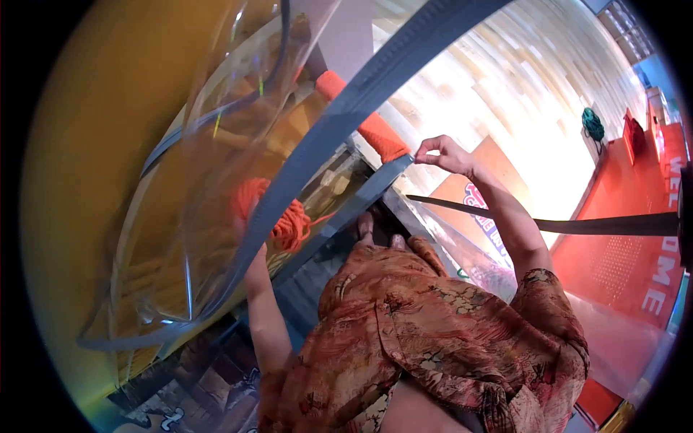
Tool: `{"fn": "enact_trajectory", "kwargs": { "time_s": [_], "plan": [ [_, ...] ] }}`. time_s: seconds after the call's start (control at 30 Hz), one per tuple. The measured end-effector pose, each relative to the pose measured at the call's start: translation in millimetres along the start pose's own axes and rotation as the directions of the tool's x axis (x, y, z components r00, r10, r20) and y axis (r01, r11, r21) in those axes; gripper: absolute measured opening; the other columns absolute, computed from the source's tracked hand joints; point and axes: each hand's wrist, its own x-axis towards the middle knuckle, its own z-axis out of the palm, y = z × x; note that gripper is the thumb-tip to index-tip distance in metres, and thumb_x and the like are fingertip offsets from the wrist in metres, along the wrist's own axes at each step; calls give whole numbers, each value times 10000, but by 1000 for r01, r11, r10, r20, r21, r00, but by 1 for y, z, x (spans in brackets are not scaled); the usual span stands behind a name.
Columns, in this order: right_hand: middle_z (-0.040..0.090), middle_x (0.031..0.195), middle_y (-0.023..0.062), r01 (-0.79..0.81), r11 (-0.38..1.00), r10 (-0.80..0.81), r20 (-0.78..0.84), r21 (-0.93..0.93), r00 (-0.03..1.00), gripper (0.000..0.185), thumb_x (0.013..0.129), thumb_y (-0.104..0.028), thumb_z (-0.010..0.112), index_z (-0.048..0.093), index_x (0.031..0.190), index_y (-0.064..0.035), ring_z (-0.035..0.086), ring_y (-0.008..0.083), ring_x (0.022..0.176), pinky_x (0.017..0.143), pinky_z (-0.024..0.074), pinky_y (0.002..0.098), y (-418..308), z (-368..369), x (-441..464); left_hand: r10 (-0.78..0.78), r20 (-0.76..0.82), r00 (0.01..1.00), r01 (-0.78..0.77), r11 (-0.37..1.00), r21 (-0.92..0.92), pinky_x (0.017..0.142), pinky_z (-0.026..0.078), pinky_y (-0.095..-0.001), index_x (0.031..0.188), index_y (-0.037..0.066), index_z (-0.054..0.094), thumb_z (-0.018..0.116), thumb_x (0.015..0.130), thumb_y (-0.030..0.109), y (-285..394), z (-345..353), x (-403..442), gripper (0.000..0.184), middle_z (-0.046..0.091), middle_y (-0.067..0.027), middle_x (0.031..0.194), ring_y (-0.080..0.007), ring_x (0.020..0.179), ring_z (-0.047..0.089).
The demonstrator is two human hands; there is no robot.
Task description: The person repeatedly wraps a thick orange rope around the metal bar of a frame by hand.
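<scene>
A large clear plastic bag with a grey zipper band stretches across the left and centre. My left hand, partly hidden and blurred behind the plastic, is closed round a bundle of orange yarn. My right hand pinches the end of a grey strip between thumb and fingertips. Just left of those fingertips lies an orange, rolled, knitted-looking piece, passing behind the zipper band.
A dark strap crosses the right side. Beyond it lies a red mat with white letters. Dark green yarn and a red item are at the upper right. Below are bare feet and patterned clothing.
</scene>
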Motion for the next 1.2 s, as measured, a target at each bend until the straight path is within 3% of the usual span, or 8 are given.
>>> {"fn": "enact_trajectory", "kwargs": {
  "time_s": [0.13,0.4,0.63,0.83,0.9,0.93,1.07,1.2],
  "plan": [
    [635,1102,71,151,934,-85,-208,324,974,235,857,-119,617,598,1080,-48,581,182,1016,888,449,304,5,20,-2,-22,106,994,25,999,-34,678,449,-278,993,31,540,559,915,148,10,38,28,142,568,-22,785,-111,702,529],
    [661,1009,121,298,935,-342,-273,-192,899,177,844,-133,599,636,969,-14,612,233,975,860,463,349,-24,14,6,-52,262,964,66,997,-42,634,445,-259,867,32,565,556,902,97,23,117,42,74,562,-19,707,-107,662,540],
    [598,550,38,53,842,-70,11,537,997,282,955,-225,505,648,873,4,617,94,564,486,468,214,-98,-19,-49,-127,423,897,67,986,154,679,458,-280,891,22,597,581,870,103,-37,171,65,85,594,-19,768,-116,719,557],
    [672,811,101,-75,997,62,-300,-30,952,248,876,-224,618,684,953,2,635,152,797,670,521,272,7,0,23,-308,528,792,92,914,395,815,458,-323,1078,-2,577,627,822,121,-76,228,66,289,625,-75,1025,-156,957,571],
    [647,826,59,-74,764,242,-178,641,954,308,870,-292,636,693,901,9,583,136,733,662,488,282,-13,21,38,-336,505,795,-122,727,676,873,453,-334,1207,0,522,579,861,142,-73,244,66,378,590,-115,1176,-168,1058,555],
    [603,764,36,-187,816,311,-143,547,939,402,874,-394,613,688,897,0,528,116,672,625,466,268,-15,27,49,-526,494,693,286,829,481,896,455,-354,1236,12,503,509,912,209,-107,254,78,379,585,-111,1185,-199,1067,560],
    [622,923,52,96,354,115,-145,930,983,459,847,-420,642,592,1104,-44,601,136,772,716,513,296,-11,55,96,-372,630,681,294,928,230,894,457,-356,1235,12,502,502,915,217,-139,280,86,380,585,-109,1182,-202,1063,561],
    [604,1012,60,209,457,390,-406,865,826,352,804,-219,712,551,1072,-58,623,168,872,788,524,330,27,70,128,-319,720,616,437,899,24,892,459,-357,1234,13,500,495,918,225,-142,280,90,380,585,-107,1179,-204,1059,563]
  ]
}}
